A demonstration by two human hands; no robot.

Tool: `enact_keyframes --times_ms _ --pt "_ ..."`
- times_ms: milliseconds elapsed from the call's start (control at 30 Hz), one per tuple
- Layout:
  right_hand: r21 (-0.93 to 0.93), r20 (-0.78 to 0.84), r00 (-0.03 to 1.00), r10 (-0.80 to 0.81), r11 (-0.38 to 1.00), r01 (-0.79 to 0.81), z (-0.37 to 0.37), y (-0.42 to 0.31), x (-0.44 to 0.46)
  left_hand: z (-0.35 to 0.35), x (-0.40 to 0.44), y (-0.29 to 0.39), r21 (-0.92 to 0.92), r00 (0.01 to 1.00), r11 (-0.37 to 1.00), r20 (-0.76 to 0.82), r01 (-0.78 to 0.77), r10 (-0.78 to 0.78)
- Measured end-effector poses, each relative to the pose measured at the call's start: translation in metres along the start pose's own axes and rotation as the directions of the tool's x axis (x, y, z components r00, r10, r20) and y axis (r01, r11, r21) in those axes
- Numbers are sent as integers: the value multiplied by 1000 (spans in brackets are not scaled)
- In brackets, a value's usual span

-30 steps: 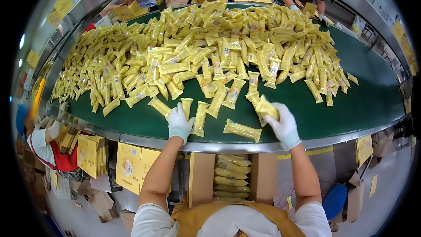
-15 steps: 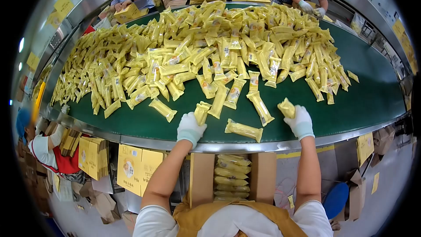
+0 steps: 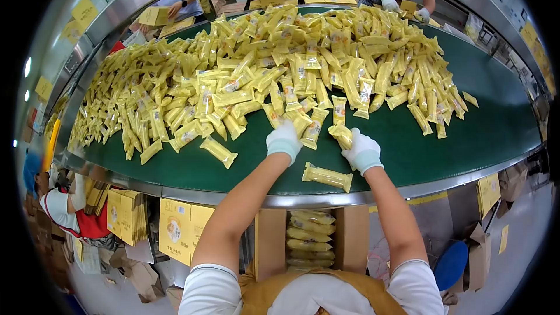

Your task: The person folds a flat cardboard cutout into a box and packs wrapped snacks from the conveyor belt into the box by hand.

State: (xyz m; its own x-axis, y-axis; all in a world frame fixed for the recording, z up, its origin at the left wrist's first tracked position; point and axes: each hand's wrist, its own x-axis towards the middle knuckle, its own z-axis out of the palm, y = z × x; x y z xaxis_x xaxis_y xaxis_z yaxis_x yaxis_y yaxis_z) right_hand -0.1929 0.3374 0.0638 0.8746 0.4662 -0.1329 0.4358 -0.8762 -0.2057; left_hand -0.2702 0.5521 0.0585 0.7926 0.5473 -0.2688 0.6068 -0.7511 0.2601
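Note:
Both my hands wear white gloves and reach over the front of the green belt. My left hand [image 3: 284, 140] is closed on a yellow snack packet [image 3: 300, 121] at the near edge of the pile; its fingers are partly hidden. My right hand [image 3: 363, 151] grips another yellow snack packet [image 3: 340, 135], and part of a packet shows beneath that hand. One loose packet [image 3: 327, 177] lies on the belt between my forearms. In front of my body stands an open carton [image 3: 271, 245] with a column of packets inside.
A large heap of yellow packets [image 3: 245, 70] covers much of the green belt [image 3: 478, 122]. Its metal rim [image 3: 291, 199] runs before me. Flat yellow boxes [image 3: 175, 227] stand at left, near a co-worker in a red apron [image 3: 93, 219]. Several co-workers handle boxes across the belt.
Both hands have moved forward toward the pile and closer together. My left hand has reached the packet that lay beside it; my right hand has come left over the slanted packet.

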Motion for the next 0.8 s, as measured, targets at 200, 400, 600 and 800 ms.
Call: enact_keyframes --times_ms 200,400,600,800 --pt "-340 -319 912 -258 929 144 24 46 0 -1 -20 -38 204 969 957 -96 -204 227" --pt "-352 -318 867 -383 897 267 10 63 -46 19 -50 -109 516 677 726 -329 -455 658" --pt "-308 -7 987 -162 939 153 -2 57 -38 -8 -57 -68 382 933 872 -64 -306 355" --pt "-119 -39 984 -175 978 170 -44 28 -29 -4 -56 -76 225 932 905 57 -362 359"
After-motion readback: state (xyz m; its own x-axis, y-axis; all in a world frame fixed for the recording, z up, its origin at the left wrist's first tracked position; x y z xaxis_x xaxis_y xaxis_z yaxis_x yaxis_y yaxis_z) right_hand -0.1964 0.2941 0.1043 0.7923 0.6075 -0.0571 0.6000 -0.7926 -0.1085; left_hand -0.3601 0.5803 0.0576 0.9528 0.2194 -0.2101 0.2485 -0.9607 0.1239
